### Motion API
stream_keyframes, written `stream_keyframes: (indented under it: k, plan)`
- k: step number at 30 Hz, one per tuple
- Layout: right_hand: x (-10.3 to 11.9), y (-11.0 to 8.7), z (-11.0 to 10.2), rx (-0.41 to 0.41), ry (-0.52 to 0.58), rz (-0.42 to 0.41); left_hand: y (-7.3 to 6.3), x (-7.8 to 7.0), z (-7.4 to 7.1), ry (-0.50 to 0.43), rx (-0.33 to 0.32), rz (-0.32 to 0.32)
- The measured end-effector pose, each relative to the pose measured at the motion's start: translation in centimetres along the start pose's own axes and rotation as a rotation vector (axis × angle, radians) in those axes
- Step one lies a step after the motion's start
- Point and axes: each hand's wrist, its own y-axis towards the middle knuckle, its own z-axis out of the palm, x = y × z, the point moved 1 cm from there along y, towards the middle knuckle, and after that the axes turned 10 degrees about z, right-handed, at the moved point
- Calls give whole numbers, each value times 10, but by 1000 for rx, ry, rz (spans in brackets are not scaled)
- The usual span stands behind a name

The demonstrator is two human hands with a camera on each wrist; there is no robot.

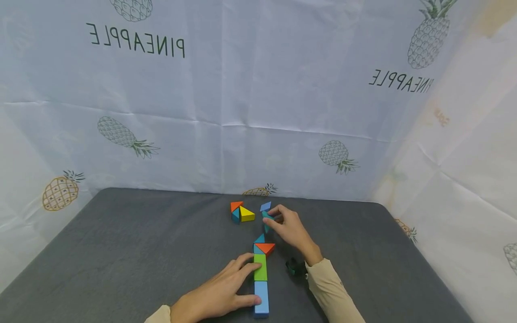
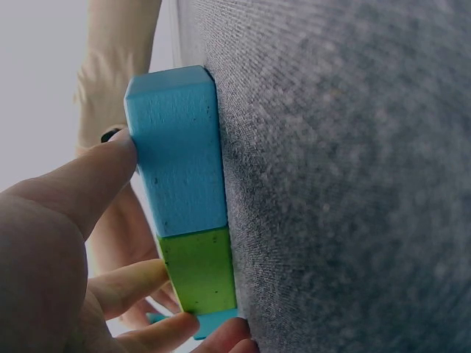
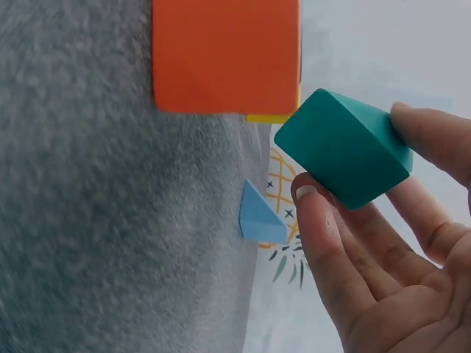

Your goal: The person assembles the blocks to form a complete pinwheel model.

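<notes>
My right hand (image 1: 294, 233) pinches a teal triangular block (image 3: 342, 151) between thumb and fingers, raised off the table in the right wrist view. With relaxed fingers, my left hand (image 1: 216, 289) touches the side of a row of blocks. Its thumb lies against a light blue rectangular block (image 1: 261, 296), and its other fingers touch a green block (image 1: 260, 268). The blue block (image 2: 178, 154) and green block (image 2: 200, 273) sit end to end in the left wrist view. Beyond the green one are a red-orange triangular block (image 1: 265, 247) and a blue triangular block (image 1: 260, 239).
Farther back, a yellow triangular block (image 1: 246, 215) stands with an orange one (image 1: 236, 206) and a blue one (image 1: 235, 215). A lighter blue block (image 1: 265, 206) lies just past my right hand. The dark grey table (image 1: 133, 251) meets a pineapple-print cloth (image 1: 242, 89) behind.
</notes>
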Motion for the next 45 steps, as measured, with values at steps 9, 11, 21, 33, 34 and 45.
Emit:
stream_keyframes:
  k: [9,11,21,33,34,45]
  plan:
    - [3,0,10,15,49,-5,0,0,0,-11,2,-2]
    - [4,0,12,20,60,-6,0,0,-1,-9,1,2]
    - [3,-1,21,70,73,-32,-1,1,0,11,-10,25]
    - [-2,1,31,99,38,-3,-2,2,0,3,-8,34]
    - [-3,1,31,97,38,-2,-2,2,0,3,-8,33]
    - [-6,0,27,53,18,33,-2,2,0,3,-12,40]
